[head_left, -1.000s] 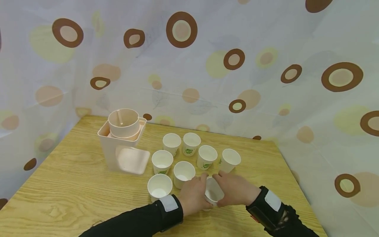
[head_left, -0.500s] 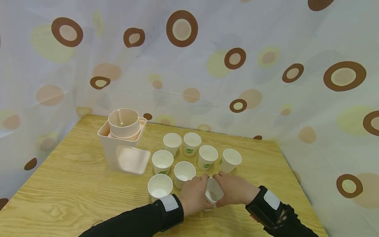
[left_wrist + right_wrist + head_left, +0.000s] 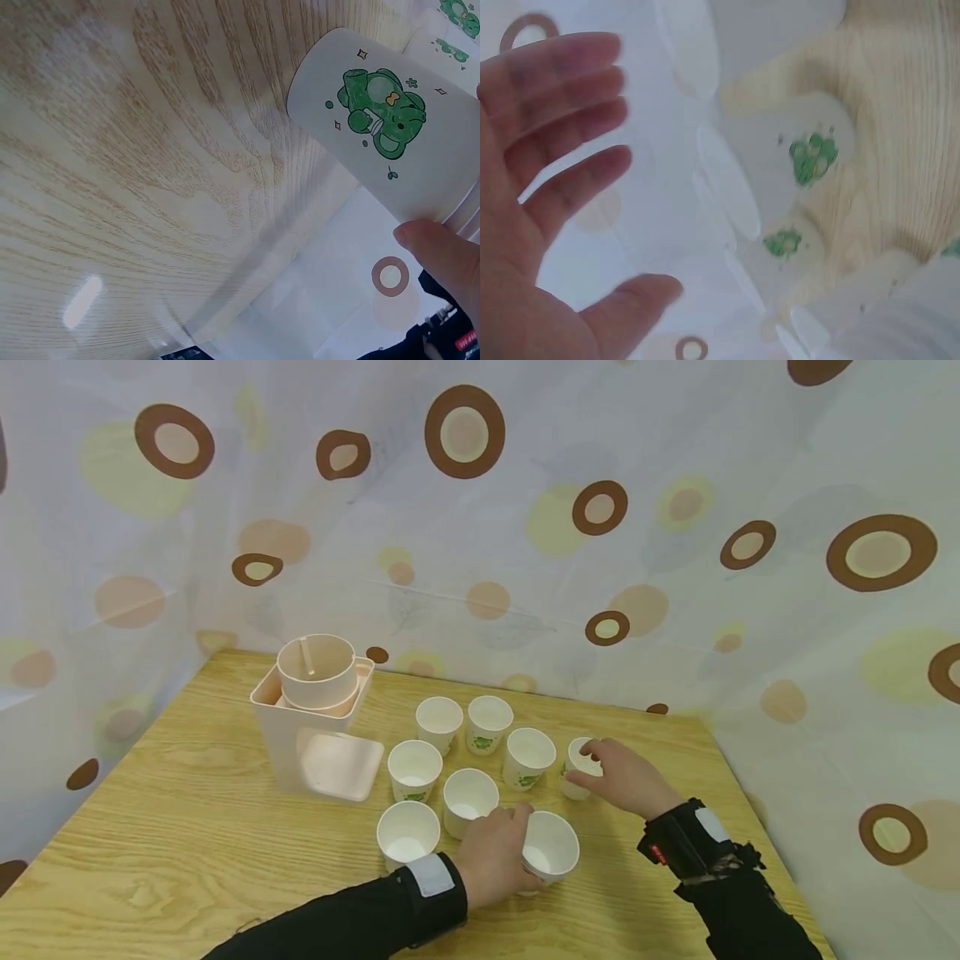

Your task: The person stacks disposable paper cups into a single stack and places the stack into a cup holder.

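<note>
Cups (image 3: pixel 467 752) crowd centre; bare table (image 3: pixel 172 852) left.

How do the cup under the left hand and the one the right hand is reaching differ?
The near cup is gripped at its side by the left hand; the far-right cup sits under the spread fingers of the right hand, grasp unclear. The near cup stands at the front, apart from the rows; the far-right cup ends a back row. Both are upright white paper cups; the near cup bears a green cartoon print.

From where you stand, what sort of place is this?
Probably a small staged tabletop corner, not a real kitchen: a wooden table closed in by a circle-patterned curtain, with a cluster of frog-printed paper cups beside a beige plastic cup dispenser.
</note>
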Tool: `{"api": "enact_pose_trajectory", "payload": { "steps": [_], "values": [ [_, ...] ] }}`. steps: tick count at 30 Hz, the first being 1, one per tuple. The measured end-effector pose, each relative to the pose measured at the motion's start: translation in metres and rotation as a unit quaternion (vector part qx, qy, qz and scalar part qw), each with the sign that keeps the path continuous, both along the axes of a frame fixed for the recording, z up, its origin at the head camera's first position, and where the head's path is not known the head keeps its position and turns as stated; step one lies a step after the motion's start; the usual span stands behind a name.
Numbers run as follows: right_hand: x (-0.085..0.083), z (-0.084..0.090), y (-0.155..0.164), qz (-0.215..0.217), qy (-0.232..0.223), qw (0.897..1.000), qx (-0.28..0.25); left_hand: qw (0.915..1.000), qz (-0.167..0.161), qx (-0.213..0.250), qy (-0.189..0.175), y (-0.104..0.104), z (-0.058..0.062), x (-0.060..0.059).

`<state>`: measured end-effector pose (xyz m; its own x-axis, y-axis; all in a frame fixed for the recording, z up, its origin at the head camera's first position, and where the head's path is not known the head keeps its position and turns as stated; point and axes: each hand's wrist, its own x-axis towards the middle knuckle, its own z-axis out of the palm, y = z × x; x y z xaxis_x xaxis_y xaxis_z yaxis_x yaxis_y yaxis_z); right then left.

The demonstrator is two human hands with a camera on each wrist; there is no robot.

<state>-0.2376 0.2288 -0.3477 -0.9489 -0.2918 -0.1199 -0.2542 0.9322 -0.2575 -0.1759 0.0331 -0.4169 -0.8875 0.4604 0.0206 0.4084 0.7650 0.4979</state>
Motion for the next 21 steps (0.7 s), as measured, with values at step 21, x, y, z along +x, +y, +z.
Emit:
{"api": "enact_pose_trajectory", "payload": {
  "steps": [21],
  "values": [
    [-0.052,-0.059,0.023,-0.089,-0.018,0.996,0.011,0.9998,0.004,-0.016,-0.012,0.001,-0.001,-0.003]
  ]
}}
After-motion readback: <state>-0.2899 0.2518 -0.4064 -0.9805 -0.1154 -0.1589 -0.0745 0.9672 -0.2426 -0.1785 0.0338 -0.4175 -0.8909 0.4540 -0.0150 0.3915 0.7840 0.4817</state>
